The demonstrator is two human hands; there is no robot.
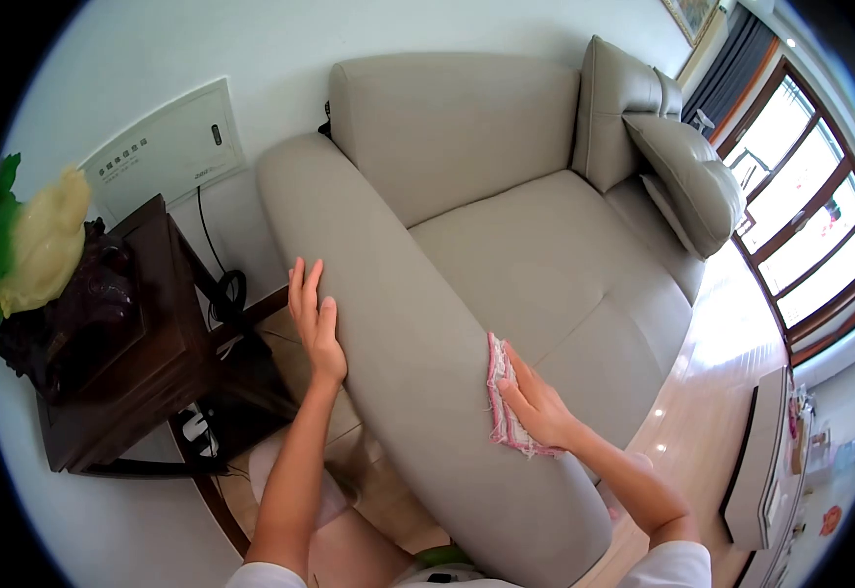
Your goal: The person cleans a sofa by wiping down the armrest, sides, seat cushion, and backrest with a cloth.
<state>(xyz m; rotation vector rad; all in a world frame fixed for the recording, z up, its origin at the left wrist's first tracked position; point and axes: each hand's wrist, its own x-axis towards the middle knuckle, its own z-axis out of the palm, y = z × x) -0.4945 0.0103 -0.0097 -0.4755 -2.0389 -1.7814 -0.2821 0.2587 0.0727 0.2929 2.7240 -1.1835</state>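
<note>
A grey sofa [506,235] fills the middle of the head view, its long rounded armrest [378,294] running toward me. On the armrest's outer side my left hand [316,318] rests with its fingers apart, holding nothing. My right hand [535,397] presses a pink and white cloth [509,412] against the inner side of the armrest, near its front end. The cloth lies partly under the palm and fingers.
A dark wooden stand [168,343] at the left bears a green and cream carved ornament [45,240]. Cables hang below a wall panel [168,147]. Cushions [687,176] lie at the sofa's far end. A low cabinet [765,461] and glass doors [805,196] are at the right.
</note>
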